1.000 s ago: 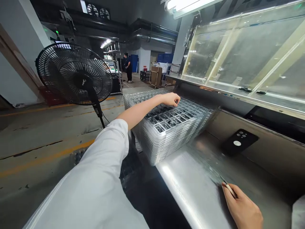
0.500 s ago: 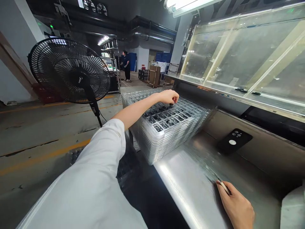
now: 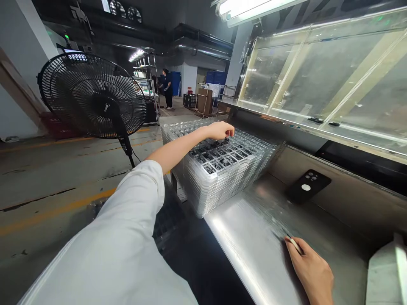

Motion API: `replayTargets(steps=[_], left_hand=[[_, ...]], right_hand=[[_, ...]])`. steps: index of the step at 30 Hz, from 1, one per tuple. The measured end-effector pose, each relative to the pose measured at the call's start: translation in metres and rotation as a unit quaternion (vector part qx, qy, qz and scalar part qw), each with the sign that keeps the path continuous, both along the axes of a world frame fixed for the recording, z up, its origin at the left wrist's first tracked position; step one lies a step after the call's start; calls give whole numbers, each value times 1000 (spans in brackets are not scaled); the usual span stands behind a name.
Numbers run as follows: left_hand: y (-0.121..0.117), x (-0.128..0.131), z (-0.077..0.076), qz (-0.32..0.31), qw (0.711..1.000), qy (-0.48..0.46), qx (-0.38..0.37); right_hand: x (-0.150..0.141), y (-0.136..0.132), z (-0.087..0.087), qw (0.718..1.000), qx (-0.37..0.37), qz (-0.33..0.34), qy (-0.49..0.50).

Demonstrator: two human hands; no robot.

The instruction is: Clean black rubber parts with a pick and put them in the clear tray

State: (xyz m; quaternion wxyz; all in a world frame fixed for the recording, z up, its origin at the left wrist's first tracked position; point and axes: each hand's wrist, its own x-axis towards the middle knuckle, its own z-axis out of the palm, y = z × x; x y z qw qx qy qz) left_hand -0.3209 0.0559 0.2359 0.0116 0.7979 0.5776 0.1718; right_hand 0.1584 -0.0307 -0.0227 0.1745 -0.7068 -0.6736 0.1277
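Clear plastic trays: piled flat in a tall stack at the left end of the stainless steel worktop, rows of pockets facing up, small dark items seated in them.

Long axis: the stack's longer sides appear to run along the worktop, though the wide-angle view makes that hard to confirm; one corner points back toward the person.

Left hand: reaching across the top of the stack, fingers curled downward, tips among the top tray's pockets. Whether it grips anything cannot be told, as the fingers hide the spot.

Right hand: resting low on the worktop in a narrow pinch around a slim pale tool, its thin tip angled up and to the left, well apart from the trays.

Beside the work: a black phone case with lens openings and a white disc lies flat toward the back of the worktop, beyond the right hand.

Above: a glazed panel in a pale frame runs along the far side of the worktop.

Background: a black pedestal fan stands on the concrete floor left of the stack; far down the aisle, a co-worker in dark clothing stands near blue crates.
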Motion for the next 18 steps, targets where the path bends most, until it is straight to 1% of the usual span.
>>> replayTargets(steps=[5,8,11,15,18], left_hand=[[-6,3,2,-15,999,-26,-14],[-7,4,2,-12,1000,-22,-9],[-11,7,2,-9,1000,-18,-8],[-21,16,2,-31,999,-17,-3],[-22,21,1,-41,999,-9,9]], right_hand=[[5,5,-12,1000,-4,-1,-12],[7,6,-14,1000,17,7,-11],[5,5,-12,999,33,11,-8],[1,2,-4,1000,10,5,-16],[-1,0,0,1000,-4,4,-18]])
